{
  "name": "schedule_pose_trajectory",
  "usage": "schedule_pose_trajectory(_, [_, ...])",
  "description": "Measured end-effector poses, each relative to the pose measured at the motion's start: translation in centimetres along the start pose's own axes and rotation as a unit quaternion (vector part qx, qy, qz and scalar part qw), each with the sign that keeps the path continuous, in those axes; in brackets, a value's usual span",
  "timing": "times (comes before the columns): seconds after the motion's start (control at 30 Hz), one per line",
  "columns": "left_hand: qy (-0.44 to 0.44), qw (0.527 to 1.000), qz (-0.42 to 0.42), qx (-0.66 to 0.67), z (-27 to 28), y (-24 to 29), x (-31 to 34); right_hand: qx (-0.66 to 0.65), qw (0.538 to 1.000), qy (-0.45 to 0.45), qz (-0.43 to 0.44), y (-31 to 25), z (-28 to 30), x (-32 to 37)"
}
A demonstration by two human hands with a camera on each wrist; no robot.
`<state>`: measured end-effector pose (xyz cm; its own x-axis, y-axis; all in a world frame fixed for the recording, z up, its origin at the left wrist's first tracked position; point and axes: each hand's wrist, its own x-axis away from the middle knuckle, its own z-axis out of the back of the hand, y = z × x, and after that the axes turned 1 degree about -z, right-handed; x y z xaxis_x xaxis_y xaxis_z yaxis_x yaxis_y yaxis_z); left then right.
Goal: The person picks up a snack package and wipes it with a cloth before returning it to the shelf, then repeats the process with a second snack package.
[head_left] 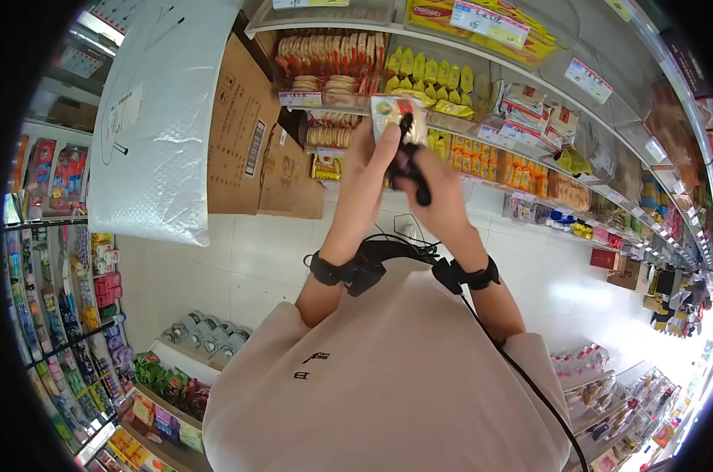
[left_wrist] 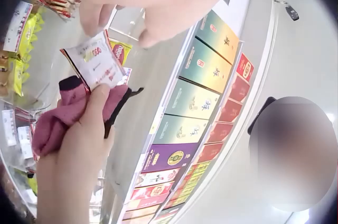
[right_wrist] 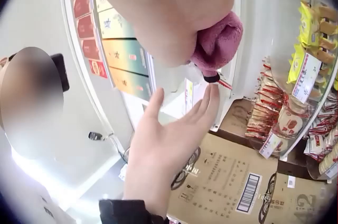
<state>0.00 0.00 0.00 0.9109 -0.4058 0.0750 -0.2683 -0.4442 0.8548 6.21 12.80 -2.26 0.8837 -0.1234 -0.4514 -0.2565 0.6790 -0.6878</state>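
Note:
A small white snack packet [left_wrist: 96, 61] with red print lies between my two hands. My right hand [head_left: 441, 189] holds a bunched purple cloth [left_wrist: 66, 110] with black edging, its thumb pressing on the packet's lower edge in the left wrist view. My left hand [head_left: 358, 169] is at the packet's other side. In the right wrist view that left hand [right_wrist: 171, 139] has its fingers extended and thumb spread, fingertips right at the packet's edge. The larger right hand [right_wrist: 169, 18] hides most of the packet there, and the purple cloth [right_wrist: 219, 42] sticks out beside it.
Store shelves ahead hold stacked round crackers [head_left: 329, 51], yellow packs [head_left: 427, 71] and other snacks behind price tags [head_left: 490, 23]. Cardboard boxes [head_left: 238, 118] and a silvery wrapped package [head_left: 152, 181] stand at left. Boxed goods [left_wrist: 206, 71] line another shelf. A person [left_wrist: 298, 155] appears in both wrist views.

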Motion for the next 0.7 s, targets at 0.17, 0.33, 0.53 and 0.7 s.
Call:
schedule_pose_trajectory(0.17, [0.007, 0.992, 0.055, 0.116, 3.3, 0.4, 0.3, -0.122, 0.985, -0.069, -0.100, -2.9, -0.7, -0.1])
schedule_pose_trajectory(0.33, [0.062, 0.990, 0.014, 0.130, 5.7, 0.8, 0.0, -0.207, 0.943, 0.171, -0.197, -3.9, -2.6, -0.6])
schedule_pose_trajectory(0.53, [0.098, 0.976, -0.111, -0.159, 5.7, -0.5, 0.5, -0.245, 0.936, 0.037, -0.248, -3.0, -5.0, 0.0])
schedule_pose_trajectory(0.7, [0.066, 0.997, -0.012, -0.041, 3.9, 0.4, -0.3, -0.253, 0.928, 0.007, -0.273, -2.7, -1.8, -0.1])
